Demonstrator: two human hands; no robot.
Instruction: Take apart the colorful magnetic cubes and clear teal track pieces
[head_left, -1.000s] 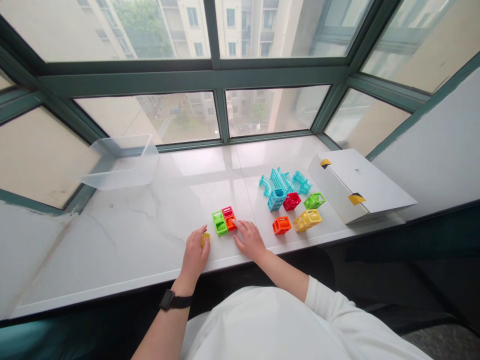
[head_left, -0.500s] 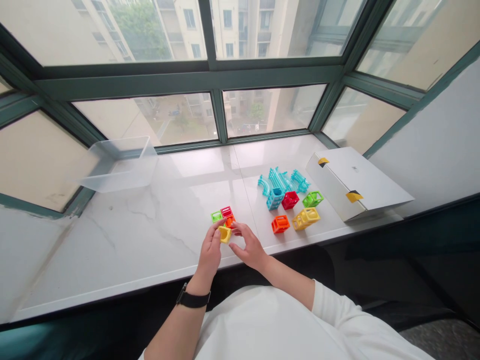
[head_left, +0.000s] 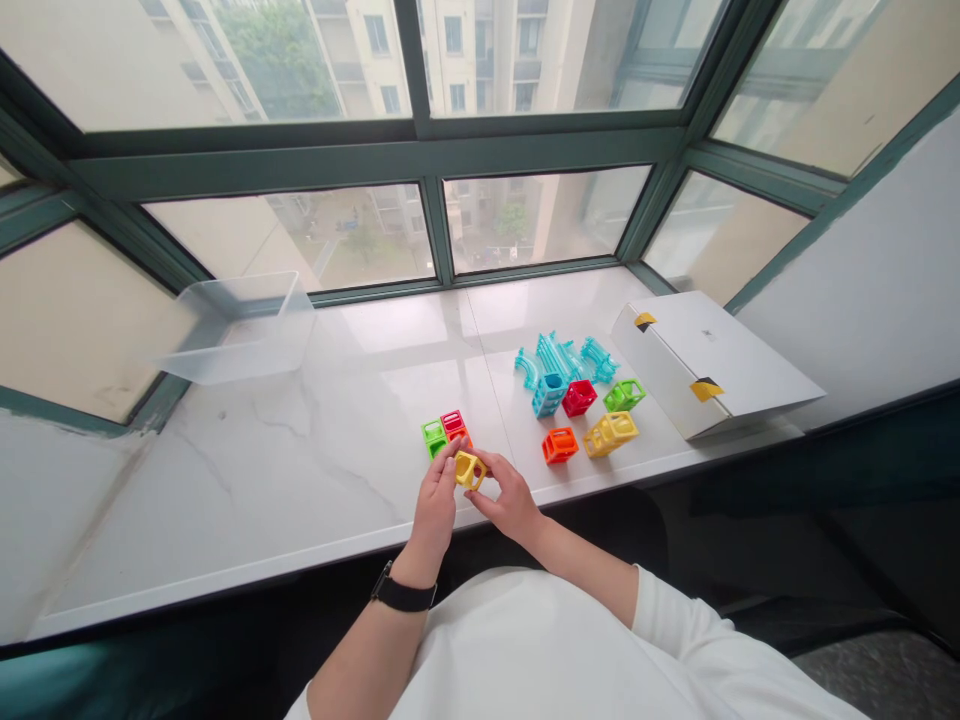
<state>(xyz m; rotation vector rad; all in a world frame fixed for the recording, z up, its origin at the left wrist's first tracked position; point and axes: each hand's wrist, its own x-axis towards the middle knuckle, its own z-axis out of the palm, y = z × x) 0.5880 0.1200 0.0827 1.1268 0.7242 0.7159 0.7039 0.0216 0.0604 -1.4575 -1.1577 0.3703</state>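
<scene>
A yellow open-sided toy block [head_left: 470,470] is held up near the front edge of the white counter. My left hand [head_left: 437,500] grips it from the left, fingers closed along its side. From the right, my right hand [head_left: 511,502] pinches the same block between thumb and fingers. Just behind my fingers sits a small cluster: green blocks [head_left: 433,438] on the left, a red block [head_left: 453,422] and an orange block [head_left: 459,438] on the right. My left fingers partly cover the cluster's front.
To the right stand an orange block [head_left: 559,446], a yellow stack [head_left: 610,433], a red block [head_left: 579,398], a green block [head_left: 624,394] and a blue stack [head_left: 550,395]. Blue track pieces [head_left: 559,355] lie behind. A white box [head_left: 742,355] and a clear bin [head_left: 240,345] flank them.
Both hands have shifted slightly right and toward me. The yellow block has moved right with them and turned, and the right hand now grips it. More of the green blocks shows.
</scene>
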